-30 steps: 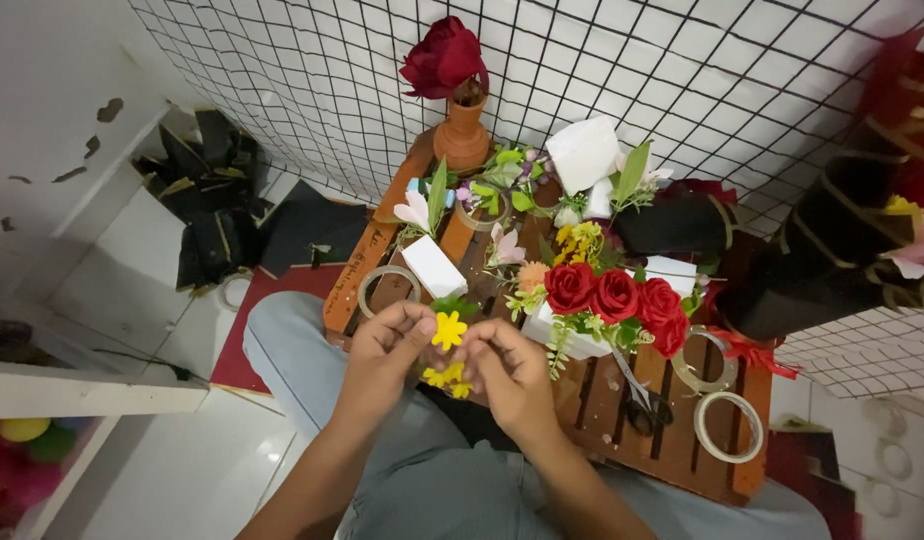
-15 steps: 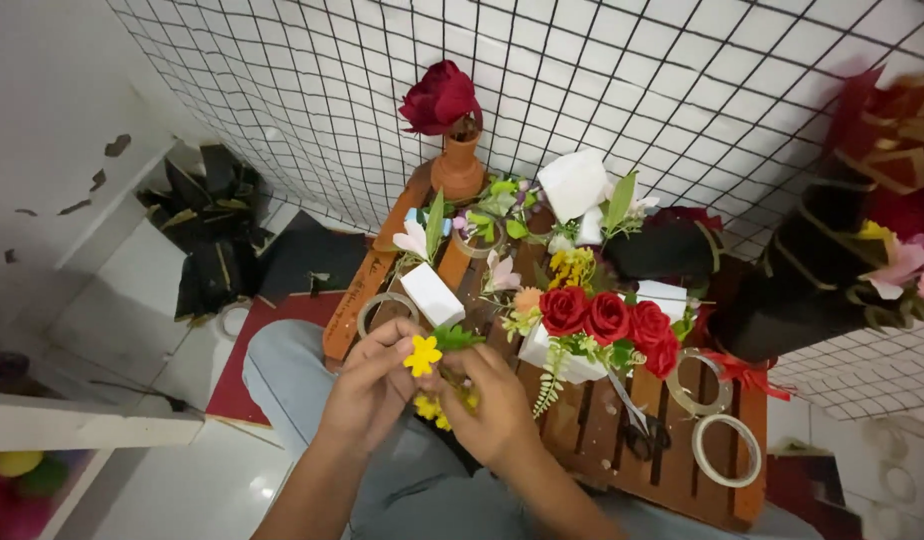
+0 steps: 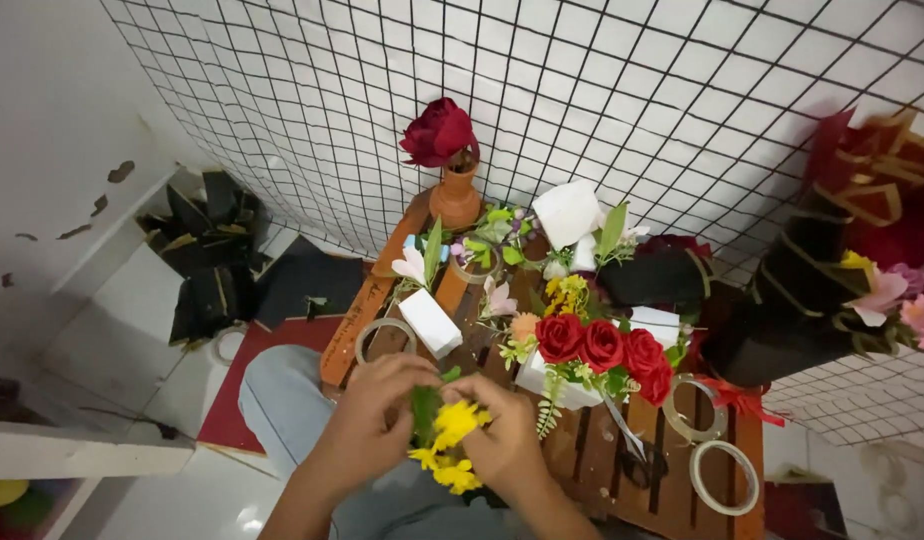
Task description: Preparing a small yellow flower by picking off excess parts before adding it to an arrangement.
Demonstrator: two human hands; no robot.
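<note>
Both hands low centre, over lap and near edge of slatted wooden bench (image 3: 592, 470). Left hand (image 3: 367, 425) curled, grip closed around green stem and leaves of yellow flowers (image 3: 450, 430). Right hand (image 3: 507, 435) also curled, fingertips pinched on same yellow flowers from other side; knuckles nearly touching left. More yellow blossoms hanging just below hands, over grey trouser leg (image 3: 282, 410).

On bench just beyond hands: white foam block (image 3: 429, 322), tilted, beside clear tape ring (image 3: 382, 335). Three red roses (image 3: 607, 350) in row right of hands, stuck in another white block (image 3: 557, 385) with small greenery. Scissors (image 3: 637, 455) lying right of right hand, partly dark, hard to read. Two more tape rings (image 3: 722, 475) at right end of bench, near red ribbon (image 3: 742, 400).

Far end of bench: terracotta vase (image 3: 455, 195) upright, single dark red rose (image 3: 438, 132) in it. White paper wrap (image 3: 567, 212) and mixed small flowers nearby.

Black wire grid (image 3: 622, 90) on white wall behind. Dark wrapped bouquet (image 3: 832, 270) at right, blurred. Black sheets (image 3: 207, 270) piled on floor at left.
</note>
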